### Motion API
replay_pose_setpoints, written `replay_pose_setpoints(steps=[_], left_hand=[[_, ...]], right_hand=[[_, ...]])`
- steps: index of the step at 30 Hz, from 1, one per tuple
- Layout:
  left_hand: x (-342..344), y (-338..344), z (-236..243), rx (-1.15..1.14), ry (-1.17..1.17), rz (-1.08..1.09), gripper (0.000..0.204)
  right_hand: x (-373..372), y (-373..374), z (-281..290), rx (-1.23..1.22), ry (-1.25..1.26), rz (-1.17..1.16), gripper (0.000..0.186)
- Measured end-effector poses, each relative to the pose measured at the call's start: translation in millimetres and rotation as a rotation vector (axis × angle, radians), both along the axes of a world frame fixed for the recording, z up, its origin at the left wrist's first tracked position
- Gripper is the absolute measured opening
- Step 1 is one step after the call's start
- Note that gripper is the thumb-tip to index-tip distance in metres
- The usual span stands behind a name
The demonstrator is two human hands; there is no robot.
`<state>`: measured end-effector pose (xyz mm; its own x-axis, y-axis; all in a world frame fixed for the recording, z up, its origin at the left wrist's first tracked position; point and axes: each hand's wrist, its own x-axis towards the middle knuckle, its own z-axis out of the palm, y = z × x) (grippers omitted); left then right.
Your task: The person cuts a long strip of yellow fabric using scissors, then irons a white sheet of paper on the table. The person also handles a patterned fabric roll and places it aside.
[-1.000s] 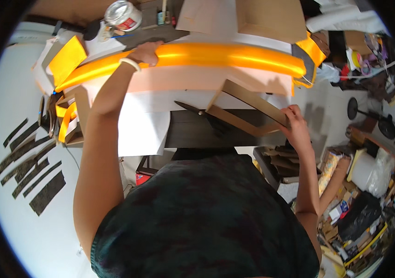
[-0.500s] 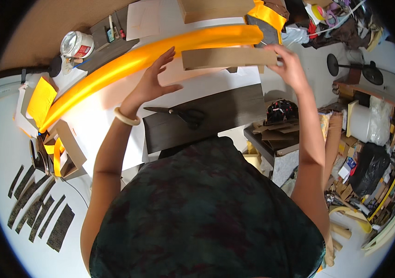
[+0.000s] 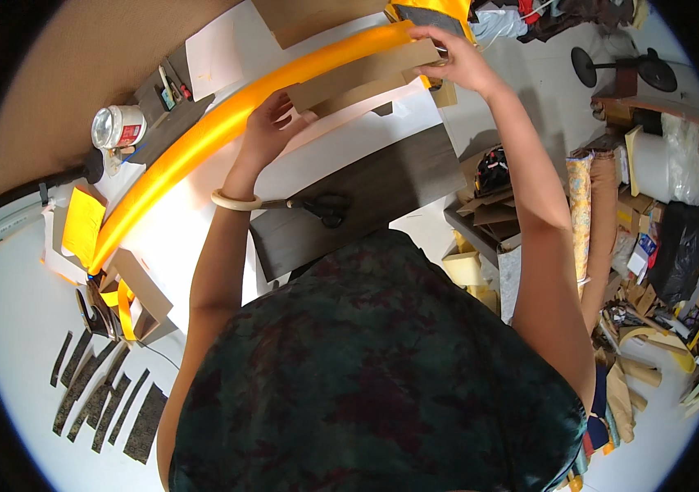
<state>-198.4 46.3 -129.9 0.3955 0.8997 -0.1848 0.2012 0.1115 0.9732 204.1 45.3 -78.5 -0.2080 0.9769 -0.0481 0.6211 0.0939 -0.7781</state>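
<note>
Between my two hands is a long brown cardboard strip, tilted with its right end farther away. My left hand is closed at the strip's left end, thumb toward me. At the other end, my right hand grips the strip between thumb and fingers. Just beyond it curves a long shiny yellow-orange fabric-covered band. A pair of black scissors lies on a dark wood-look board near my body, its blades partly behind my left wrist.
A white tub stands at the far left, beside small tools. Dark patterned strips lie at the lower left, below an open cardboard box. Fabric rolls and piled scraps fill the right side.
My left hand, open and apart from the strip before, now closes on its left end. The strip's right end has risen away from me. The whole view has turned slightly.
</note>
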Motion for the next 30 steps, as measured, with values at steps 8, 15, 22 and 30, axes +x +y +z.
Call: replay_pose_setpoints(steps=[8,15,22,30], left_hand=[[13.6,-6.2,9.2,-0.238,-0.098,0.116,0.031],[16.0,-10.7,9.3,-0.192,-0.103,0.115,0.026],[23.2,-13.0,16.2,-0.221,-0.158,0.154,0.026],[25.1,-11.9,15.7,-0.182,-0.057,0.13,0.034]], right_hand=[[17.0,-12.4,-17.5,-0.165,0.21,-0.116,0.056],[14.7,-19.9,-18.3,-0.111,0.236,-0.118,0.052],[16.7,-19.4,-17.1,-0.118,0.175,-0.127,0.053],[8.5,-31.7,-14.4,0.157,0.32,-0.256,0.053]])
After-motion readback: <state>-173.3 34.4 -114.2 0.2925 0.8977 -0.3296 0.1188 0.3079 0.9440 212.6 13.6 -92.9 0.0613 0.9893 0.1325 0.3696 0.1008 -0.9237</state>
